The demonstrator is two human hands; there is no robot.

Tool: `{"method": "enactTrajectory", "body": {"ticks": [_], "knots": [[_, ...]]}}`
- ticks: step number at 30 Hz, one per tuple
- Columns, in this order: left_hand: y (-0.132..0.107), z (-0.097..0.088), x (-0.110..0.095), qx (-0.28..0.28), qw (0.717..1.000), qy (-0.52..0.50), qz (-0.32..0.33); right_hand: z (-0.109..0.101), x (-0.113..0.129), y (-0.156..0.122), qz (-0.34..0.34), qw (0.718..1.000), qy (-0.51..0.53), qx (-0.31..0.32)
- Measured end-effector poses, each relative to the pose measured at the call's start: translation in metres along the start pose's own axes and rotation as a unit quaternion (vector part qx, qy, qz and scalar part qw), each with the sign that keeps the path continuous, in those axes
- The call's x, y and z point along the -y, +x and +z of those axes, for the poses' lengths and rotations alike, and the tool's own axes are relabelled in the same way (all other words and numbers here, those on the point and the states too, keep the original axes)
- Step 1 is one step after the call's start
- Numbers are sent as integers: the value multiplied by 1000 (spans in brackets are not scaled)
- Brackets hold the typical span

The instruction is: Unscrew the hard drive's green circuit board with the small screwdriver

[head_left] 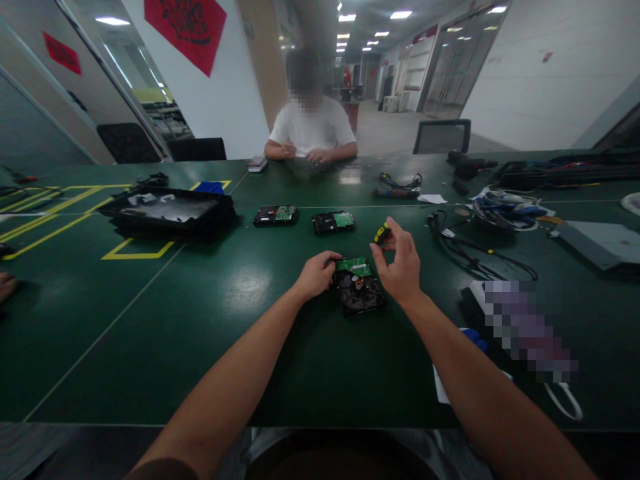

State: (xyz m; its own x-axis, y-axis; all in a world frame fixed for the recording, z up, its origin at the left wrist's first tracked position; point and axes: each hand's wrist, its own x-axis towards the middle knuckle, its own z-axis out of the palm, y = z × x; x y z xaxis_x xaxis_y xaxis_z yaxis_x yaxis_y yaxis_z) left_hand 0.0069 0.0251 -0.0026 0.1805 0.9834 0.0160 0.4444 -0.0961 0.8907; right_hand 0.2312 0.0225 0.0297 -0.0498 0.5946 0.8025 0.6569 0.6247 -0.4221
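Note:
A hard drive (358, 288) with a green circuit board facing up lies on the green table (200, 313) in front of me. My left hand (316, 273) is closed on the drive's left edge and holds it down. My right hand (399, 261) hovers just right of the drive, fingers curled round a small yellow-and-black screwdriver (382, 233) whose handle sticks out above the thumb. The tool's tip is hidden behind my fingers.
Two more hard drives (275, 215) (333, 221) lie further back. A black tray (170, 212) sits at the left, cables (470, 250) and tools at the right. A person in a white shirt (311, 130) sits across the table. A blurred object (530, 330) lies near my right forearm.

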Motion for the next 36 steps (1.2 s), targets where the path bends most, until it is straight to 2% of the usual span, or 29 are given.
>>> {"method": "enactTrajectory", "body": {"ticks": [12,28,36], "knots": [[-1,0,-2,-5,1000,13,11,2,1,0,-10,1000,5,-5],[0,0,-1,0,1000,4,-6,2,0,-1,-11,1000,-3,-21],[-1,0,-2,-3,1000,10,4,2,1,0,-8,1000,-2,-9]]}}
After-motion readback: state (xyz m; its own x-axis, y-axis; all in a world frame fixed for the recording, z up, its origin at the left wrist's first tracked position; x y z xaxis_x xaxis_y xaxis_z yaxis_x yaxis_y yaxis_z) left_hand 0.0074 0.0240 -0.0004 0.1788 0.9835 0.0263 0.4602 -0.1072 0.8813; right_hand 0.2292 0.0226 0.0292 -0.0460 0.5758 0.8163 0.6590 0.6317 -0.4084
